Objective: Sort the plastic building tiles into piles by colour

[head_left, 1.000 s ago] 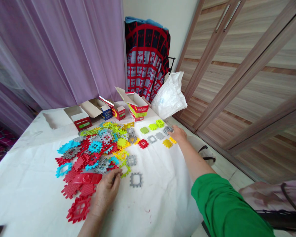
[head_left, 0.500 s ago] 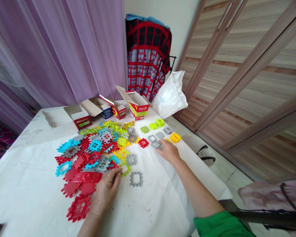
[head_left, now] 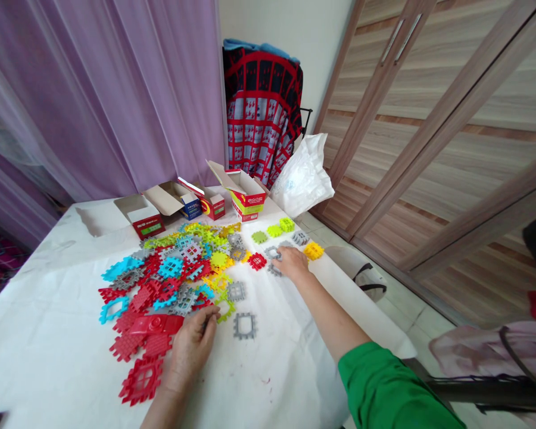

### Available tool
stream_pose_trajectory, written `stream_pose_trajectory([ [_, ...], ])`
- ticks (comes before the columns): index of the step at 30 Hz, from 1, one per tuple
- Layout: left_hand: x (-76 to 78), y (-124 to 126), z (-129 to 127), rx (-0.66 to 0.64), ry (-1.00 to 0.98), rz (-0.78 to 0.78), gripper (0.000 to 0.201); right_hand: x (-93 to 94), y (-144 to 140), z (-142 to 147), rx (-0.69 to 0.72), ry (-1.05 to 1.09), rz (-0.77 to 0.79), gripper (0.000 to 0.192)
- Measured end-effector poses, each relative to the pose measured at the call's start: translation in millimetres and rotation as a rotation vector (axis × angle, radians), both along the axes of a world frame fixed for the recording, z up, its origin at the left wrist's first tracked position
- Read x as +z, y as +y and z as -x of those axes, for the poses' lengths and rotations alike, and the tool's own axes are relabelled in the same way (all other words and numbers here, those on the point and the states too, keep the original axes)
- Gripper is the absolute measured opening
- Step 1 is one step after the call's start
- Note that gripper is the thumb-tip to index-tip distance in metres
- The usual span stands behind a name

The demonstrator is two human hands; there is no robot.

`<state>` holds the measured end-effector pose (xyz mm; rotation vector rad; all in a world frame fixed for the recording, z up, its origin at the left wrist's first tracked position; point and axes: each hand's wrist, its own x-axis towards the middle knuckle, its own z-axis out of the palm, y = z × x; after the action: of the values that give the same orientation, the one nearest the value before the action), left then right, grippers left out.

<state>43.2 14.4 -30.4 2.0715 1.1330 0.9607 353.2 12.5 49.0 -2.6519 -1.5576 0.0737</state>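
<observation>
A gray piece lies at the fingertips of the right hand, on the table, with a gray frame just beside it. The right hand's fingers are bent over these parts; whether they pinch one or only rest on it, I cannot tell. Such flat, toothed parts probably lift best by the rim, thumb and forefinger on opposite edges, with the fingers low so the neighbors are not nudged. A red piece sits to the left, a yellow stack to the right near the table edge, and a gray stack beyond; a brushing wrist could upset either stack. The left hand rests with curled fingers at a green frame; its grip is hidden. Keeping it flat and quiet there should avoid disturbing the mixed pile. Farther back stand open boxes and a white bag.
</observation>
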Motion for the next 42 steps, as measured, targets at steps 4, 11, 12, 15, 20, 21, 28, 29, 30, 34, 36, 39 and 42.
stream_pose_trajectory([
  [4,0.6,0.5,-1.1,0.014,-0.013,-0.009,0.025,2.1,7.4,3.4,-0.038,0.027,0.056,0.032],
  [11,3.5,-0.8,-2.0,0.022,-0.003,-0.006,0.025,2.7,14.4,2.2,-0.018,0.020,0.078,0.035],
  [12,3.6,-1.0,-1.9,0.022,-0.002,-0.006,0.025,2.5,16.3,2.8,-0.018,0.015,0.086,0.035],
  [15,4.1,-1.5,-1.8,0.012,-0.002,-0.015,0.025,1.3,21.1,6.3,-0.020,0.004,0.102,0.034],
  [20,3.1,-1.5,-1.2,0.001,-0.018,-0.026,0.024,-0.6,19.2,5.9,-0.005,0.019,0.054,0.037],
  [21,2.5,-1.5,-1.0,0.004,-0.021,-0.028,0.023,0.0,17.4,1.5,-0.004,0.030,0.024,0.039],
  [28,-0.3,-0.8,-0.7,0.000,0.007,0.002,0.025,19.9,5.1,-81.0,-0.118,0.033,-0.124,0.046],
  [29,-0.6,-0.5,-0.8,0.000,0.005,0.009,0.025,22.8,4.6,-93.6,-0.139,0.031,-0.103,0.047],
  [30,-1.1,-0.2,-0.8,-0.001,0.002,0.017,0.026,24.8,4.6,-104.4,-0.151,0.030,-0.088,0.048],
  [34,-2.1,0.0,-0.3,-0.006,-0.002,0.035,0.027,23.6,7.5,-127.9,-0.149,0.031,-0.032,0.051],
  [36,-1.7,-0.5,0.0,0.001,0.000,0.030,0.026,19.6,9.8,-131.2,-0.143,0.028,-0.012,0.051],
  [39,-1.0,-1.1,0.3,0.009,-0.007,0.016,0.026,14.7,12.6,-133.4,-0.145,0.024,0.009,0.051],
  [42,-1.6,-1.2,0.8,0.006,-0.014,0.008,0.027,12.7,13.7,-135.5,-0.152,0.022,0.027,0.051],
])
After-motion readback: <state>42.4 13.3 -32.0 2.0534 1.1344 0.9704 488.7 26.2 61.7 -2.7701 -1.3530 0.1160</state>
